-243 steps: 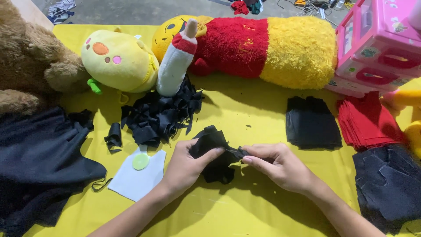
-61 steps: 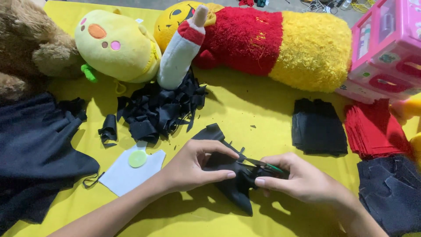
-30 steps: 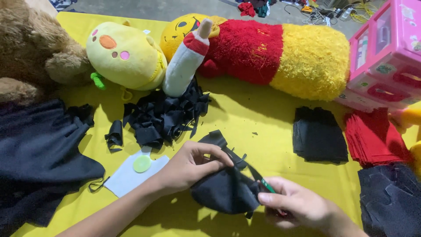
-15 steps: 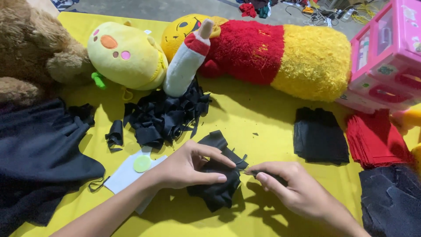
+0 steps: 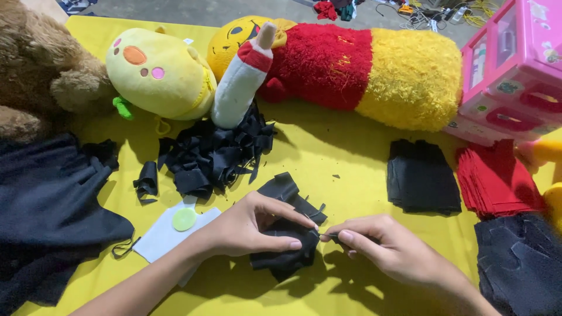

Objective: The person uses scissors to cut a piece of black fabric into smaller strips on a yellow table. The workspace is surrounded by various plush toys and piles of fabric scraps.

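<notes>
My left hand (image 5: pixel 252 225) grips a crumpled piece of black fabric (image 5: pixel 285 257) low on the yellow table cover (image 5: pixel 345 158), fingers curled over its top. My right hand (image 5: pixel 380 248) is just to the right, thumb and forefinger pinched on a thin dark tool (image 5: pixel 328 235) whose tip meets the fabric's edge. Most of the tool is hidden in the hand. A black strip of the fabric (image 5: pixel 287 187) sticks out behind my left hand.
A heap of black fabric scraps (image 5: pixel 211 152) lies behind my hands. A white sheet with a green disc (image 5: pixel 184 219) sits left. Stacks of black (image 5: pixel 422 175) and red (image 5: pixel 497 181) squares lie right. Plush toys (image 5: pixel 351 64) and a pink box (image 5: pixel 515 70) line the back.
My right hand has drawn in closer to the left, and its fingers now pinch at the fabric's edge. The fabric is bunched tighter under my left hand.
</notes>
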